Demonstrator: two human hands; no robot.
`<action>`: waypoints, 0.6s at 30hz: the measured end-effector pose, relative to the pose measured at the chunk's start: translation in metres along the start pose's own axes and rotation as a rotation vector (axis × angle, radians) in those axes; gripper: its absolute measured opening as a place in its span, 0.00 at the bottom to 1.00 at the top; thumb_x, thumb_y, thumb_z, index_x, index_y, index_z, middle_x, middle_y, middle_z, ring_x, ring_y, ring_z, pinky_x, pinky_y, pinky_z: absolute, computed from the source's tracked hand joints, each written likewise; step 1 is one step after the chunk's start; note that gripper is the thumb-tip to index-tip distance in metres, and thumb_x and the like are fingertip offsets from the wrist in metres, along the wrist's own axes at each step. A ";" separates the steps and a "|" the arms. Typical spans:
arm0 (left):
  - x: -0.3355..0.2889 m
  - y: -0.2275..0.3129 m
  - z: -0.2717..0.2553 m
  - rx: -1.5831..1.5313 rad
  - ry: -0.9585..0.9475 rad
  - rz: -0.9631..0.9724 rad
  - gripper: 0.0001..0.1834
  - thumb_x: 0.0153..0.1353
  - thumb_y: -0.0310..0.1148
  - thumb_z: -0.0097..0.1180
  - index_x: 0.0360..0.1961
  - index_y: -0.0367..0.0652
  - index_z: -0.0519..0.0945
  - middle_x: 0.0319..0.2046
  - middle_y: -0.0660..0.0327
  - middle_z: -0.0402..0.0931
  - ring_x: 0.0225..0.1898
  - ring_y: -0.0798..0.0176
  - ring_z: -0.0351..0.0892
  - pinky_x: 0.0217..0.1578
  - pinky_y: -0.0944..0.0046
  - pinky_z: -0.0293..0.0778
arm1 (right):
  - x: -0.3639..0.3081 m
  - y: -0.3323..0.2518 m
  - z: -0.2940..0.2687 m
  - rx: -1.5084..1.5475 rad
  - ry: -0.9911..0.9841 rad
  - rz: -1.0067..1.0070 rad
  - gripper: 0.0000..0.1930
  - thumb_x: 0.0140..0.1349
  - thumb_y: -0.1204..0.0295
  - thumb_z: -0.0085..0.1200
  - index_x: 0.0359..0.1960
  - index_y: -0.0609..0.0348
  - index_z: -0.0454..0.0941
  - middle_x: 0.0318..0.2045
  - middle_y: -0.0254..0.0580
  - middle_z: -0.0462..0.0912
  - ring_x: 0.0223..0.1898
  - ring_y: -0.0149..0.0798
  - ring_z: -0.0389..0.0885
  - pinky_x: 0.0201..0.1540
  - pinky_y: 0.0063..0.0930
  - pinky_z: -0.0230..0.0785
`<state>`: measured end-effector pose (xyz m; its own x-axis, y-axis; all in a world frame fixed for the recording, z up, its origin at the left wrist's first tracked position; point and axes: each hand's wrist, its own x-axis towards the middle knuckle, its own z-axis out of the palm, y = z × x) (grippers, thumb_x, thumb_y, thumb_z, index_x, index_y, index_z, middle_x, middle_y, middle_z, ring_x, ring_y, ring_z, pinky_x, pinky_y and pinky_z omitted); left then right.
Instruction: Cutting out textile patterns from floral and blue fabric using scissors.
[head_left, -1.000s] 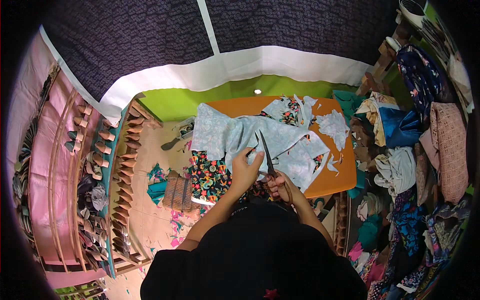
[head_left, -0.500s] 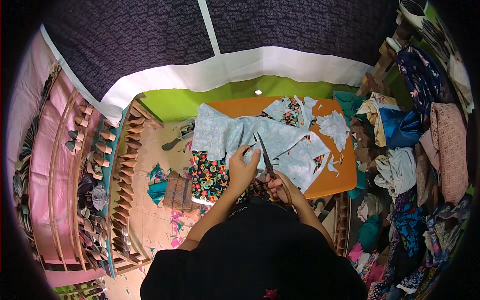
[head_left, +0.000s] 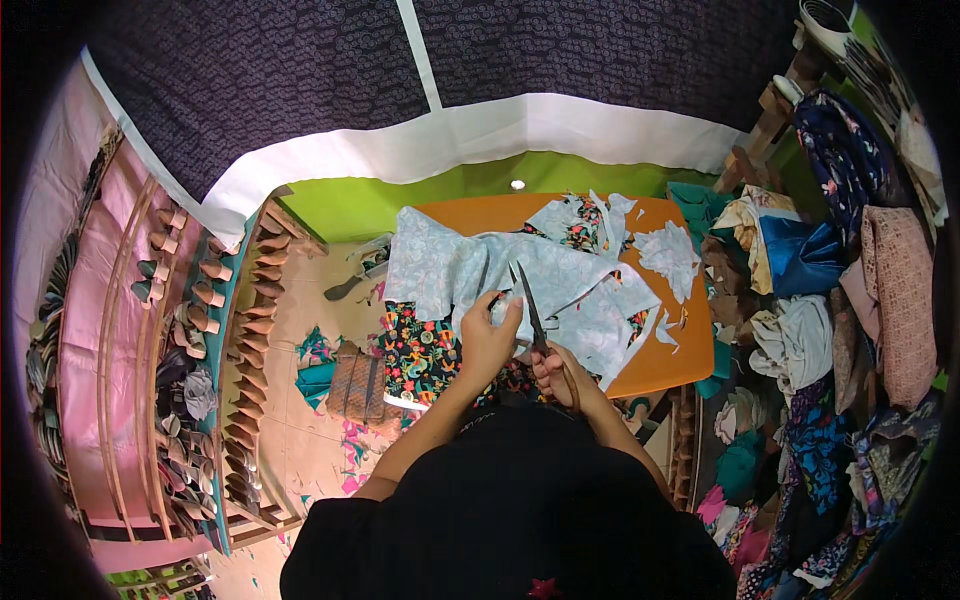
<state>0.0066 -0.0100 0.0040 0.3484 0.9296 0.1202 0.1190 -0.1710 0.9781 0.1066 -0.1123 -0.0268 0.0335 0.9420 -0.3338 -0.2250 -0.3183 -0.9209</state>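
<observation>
In my right hand (head_left: 550,370) is a pair of dark scissors (head_left: 532,305) with brownish handles, blades pointing away from me and slightly apart. Close by on the left, the fingers of my left hand (head_left: 486,340) curl around a small pale piece of fabric (head_left: 499,308), partly hidden by the thumb. Under both hands spreads a large floral cloth (head_left: 440,255), its pale blue underside up. Its black, colourful printed face (head_left: 415,350) shows where it hangs over the near left edge of the orange table (head_left: 650,370).
White fabric scraps (head_left: 668,255) lie on the table's far right. Heaped cloths and garments (head_left: 795,340) crowd the right side. On the left stand wooden racks with rows of shoe lasts (head_left: 255,345). Colourful offcuts (head_left: 355,450) litter the tiled floor. A dark curtain (head_left: 300,90) hangs ahead.
My left hand has shifted very slightly to the right, toward the scissors. The scissors have turned a little in my right hand; the cloth lies almost as before.
</observation>
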 end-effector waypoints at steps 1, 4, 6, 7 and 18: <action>0.000 -0.001 0.000 0.000 0.000 0.000 0.10 0.53 0.32 0.52 0.26 0.34 0.72 0.13 0.69 0.65 0.13 0.79 0.59 0.12 0.74 0.54 | -0.002 -0.003 0.001 0.000 0.000 0.000 0.35 0.34 0.30 0.43 0.26 0.51 0.58 0.15 0.22 0.56 0.15 0.19 0.52 0.17 0.12 0.47; 0.000 0.000 0.002 -0.067 -0.005 -0.045 0.10 0.52 0.32 0.52 0.26 0.34 0.72 0.12 0.69 0.65 0.11 0.78 0.59 0.11 0.74 0.54 | -0.005 -0.007 0.003 0.044 0.005 -0.023 0.33 0.36 0.32 0.46 0.25 0.51 0.58 0.15 0.22 0.56 0.15 0.18 0.52 0.16 0.11 0.46; -0.001 0.006 0.003 -0.042 0.016 -0.036 0.11 0.52 0.33 0.53 0.26 0.33 0.72 0.12 0.69 0.65 0.11 0.78 0.59 0.10 0.73 0.53 | -0.005 -0.007 0.003 0.048 -0.010 -0.078 0.33 0.35 0.33 0.48 0.26 0.51 0.58 0.15 0.21 0.56 0.14 0.18 0.51 0.16 0.11 0.44; -0.001 0.006 0.002 -0.042 0.017 -0.036 0.11 0.52 0.33 0.53 0.26 0.33 0.72 0.12 0.69 0.65 0.11 0.78 0.59 0.10 0.73 0.53 | -0.006 -0.007 0.004 0.048 -0.010 -0.078 0.33 0.35 0.33 0.48 0.26 0.51 0.58 0.15 0.21 0.56 0.14 0.18 0.51 0.16 0.11 0.44; -0.002 -0.004 0.003 -0.005 0.012 0.057 0.10 0.52 0.33 0.53 0.24 0.35 0.72 0.14 0.67 0.68 0.13 0.79 0.60 0.12 0.75 0.55 | -0.003 -0.001 -0.004 0.061 -0.040 -0.114 0.37 0.33 0.32 0.46 0.30 0.55 0.60 0.16 0.21 0.55 0.16 0.16 0.49 0.17 0.09 0.43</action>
<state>0.0079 -0.0119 -0.0006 0.3429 0.9224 0.1778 0.0946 -0.2222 0.9704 0.1109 -0.1150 -0.0255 0.0237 0.9757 -0.2180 -0.2809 -0.2027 -0.9381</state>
